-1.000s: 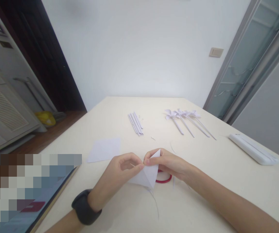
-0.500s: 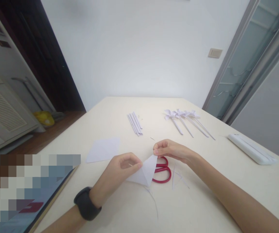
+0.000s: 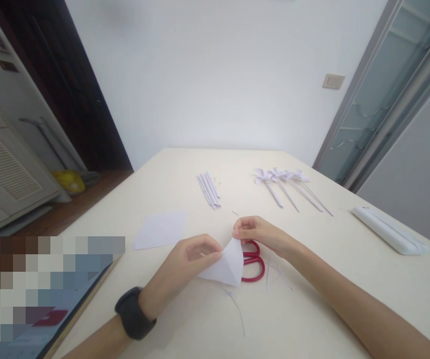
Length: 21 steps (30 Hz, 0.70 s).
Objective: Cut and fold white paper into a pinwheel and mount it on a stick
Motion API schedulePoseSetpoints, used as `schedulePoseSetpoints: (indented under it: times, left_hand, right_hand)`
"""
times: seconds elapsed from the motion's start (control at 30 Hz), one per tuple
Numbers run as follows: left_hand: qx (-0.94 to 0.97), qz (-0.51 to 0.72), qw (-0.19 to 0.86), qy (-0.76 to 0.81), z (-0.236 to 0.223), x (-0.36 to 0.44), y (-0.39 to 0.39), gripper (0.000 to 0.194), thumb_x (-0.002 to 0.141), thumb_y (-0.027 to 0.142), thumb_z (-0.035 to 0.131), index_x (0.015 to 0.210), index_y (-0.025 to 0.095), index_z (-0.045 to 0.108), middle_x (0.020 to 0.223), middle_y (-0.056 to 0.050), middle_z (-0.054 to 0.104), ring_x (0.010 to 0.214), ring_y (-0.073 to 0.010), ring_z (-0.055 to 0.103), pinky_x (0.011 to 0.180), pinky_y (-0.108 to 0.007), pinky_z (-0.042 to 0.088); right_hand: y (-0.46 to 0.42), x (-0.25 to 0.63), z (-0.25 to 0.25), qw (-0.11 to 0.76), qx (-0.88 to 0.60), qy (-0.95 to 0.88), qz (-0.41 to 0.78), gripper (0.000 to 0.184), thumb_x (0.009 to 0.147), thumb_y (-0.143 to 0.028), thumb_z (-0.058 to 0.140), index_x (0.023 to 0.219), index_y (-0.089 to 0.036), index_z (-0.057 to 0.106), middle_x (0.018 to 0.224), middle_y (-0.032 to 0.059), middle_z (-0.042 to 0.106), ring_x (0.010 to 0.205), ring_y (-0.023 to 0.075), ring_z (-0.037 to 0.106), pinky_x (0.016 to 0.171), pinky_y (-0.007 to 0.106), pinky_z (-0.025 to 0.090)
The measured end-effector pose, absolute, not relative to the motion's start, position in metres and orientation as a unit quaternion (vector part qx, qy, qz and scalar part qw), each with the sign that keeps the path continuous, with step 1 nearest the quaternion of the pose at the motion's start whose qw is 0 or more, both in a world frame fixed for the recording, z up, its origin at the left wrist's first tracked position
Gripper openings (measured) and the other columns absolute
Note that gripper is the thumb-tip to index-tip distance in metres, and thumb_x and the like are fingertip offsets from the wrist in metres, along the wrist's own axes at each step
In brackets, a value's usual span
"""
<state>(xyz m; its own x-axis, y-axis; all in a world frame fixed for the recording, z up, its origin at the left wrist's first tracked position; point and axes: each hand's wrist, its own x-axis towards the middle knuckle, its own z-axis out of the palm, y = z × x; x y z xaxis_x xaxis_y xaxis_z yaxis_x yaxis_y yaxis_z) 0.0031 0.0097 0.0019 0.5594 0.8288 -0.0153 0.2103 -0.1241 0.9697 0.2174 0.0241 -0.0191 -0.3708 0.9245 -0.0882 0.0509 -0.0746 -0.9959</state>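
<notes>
Between my hands is a creased sheet of white paper (image 3: 227, 264), held up off the table. My left hand (image 3: 196, 254), with a black watch on the wrist, pinches the paper between thumb and fingers. At its upper corner my right hand (image 3: 250, 230) grips the paper between thumb and fingertips. Red-handled scissors (image 3: 253, 269) lie just behind the sheet, their blades hidden by it. Thin paper strips (image 3: 269, 274) lie right of the scissors. Another curved strip (image 3: 239, 311) is in front of the paper.
A flat paper sheet (image 3: 159, 230) lies to the left. Several rolled paper tubes (image 3: 208, 190) are farther back. Paper pinwheels on sticks (image 3: 282, 187) lie at the back right. A pale case (image 3: 389, 230) sits near the right edge. A pixelated patch covers the lower left.
The paper's lower right corner has swung slightly to the right, covering more of the scissors. My right hand has shifted a little to the left; both hands keep their grip.
</notes>
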Motion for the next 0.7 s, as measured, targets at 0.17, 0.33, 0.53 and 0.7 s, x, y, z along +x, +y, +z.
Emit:
schedulePoseSetpoints:
  times: [0.17, 0.33, 0.53, 0.7]
  left_hand:
    - [0.718, 0.292, 0.528, 0.347, 0.005, 0.004, 0.006, 0.010, 0.077, 0.024, 0.056, 0.073, 0.017, 0.063, 0.075, -0.002, 0.058, 0.071, -0.0161, 0.053, 0.064, -0.024, 0.042]
    - [0.731, 0.291, 0.530, 0.318, 0.006, 0.003, 0.005, 0.010, 0.078, 0.023, 0.055, 0.075, 0.018, 0.063, 0.086, -0.006, 0.058, 0.082, -0.0195, 0.054, 0.066, -0.026, 0.044]
    - [0.730, 0.310, 0.536, 0.290, 0.005, 0.002, 0.006, 0.009, 0.078, 0.020, 0.056, 0.074, 0.018, 0.063, 0.095, -0.008, 0.057, 0.093, -0.0212, 0.053, 0.071, -0.027, 0.045]
    - [0.713, 0.315, 0.558, 0.284, 0.007, 0.002, 0.003, 0.010, 0.079, 0.020, 0.055, 0.073, 0.019, 0.062, 0.109, -0.009, 0.058, 0.100, -0.0226, 0.053, 0.080, -0.030, 0.045]
  right_hand:
    - [0.018, 0.209, -0.017, 0.366, -0.428, -0.571, 0.597, 0.020, 0.069, -0.032, 0.066, 0.072, -0.015, 0.057, 0.062, -0.0026, 0.051, 0.052, 0.0072, 0.042, 0.047, 0.020, 0.028]
    - [0.015, 0.200, -0.015, 0.369, -0.425, -0.575, 0.593, 0.020, 0.068, -0.032, 0.067, 0.070, -0.015, 0.055, 0.063, -0.0025, 0.052, 0.054, 0.0077, 0.045, 0.049, 0.020, 0.033]
    - [0.011, 0.197, -0.015, 0.374, -0.420, -0.588, 0.581, 0.021, 0.068, -0.033, 0.068, 0.073, -0.015, 0.057, 0.063, -0.0021, 0.053, 0.058, 0.0094, 0.048, 0.055, 0.022, 0.037]
    - [0.008, 0.195, -0.017, 0.370, -0.416, -0.597, 0.577, 0.020, 0.070, -0.032, 0.066, 0.078, -0.016, 0.057, 0.067, -0.0006, 0.056, 0.061, 0.0103, 0.050, 0.057, 0.022, 0.039]
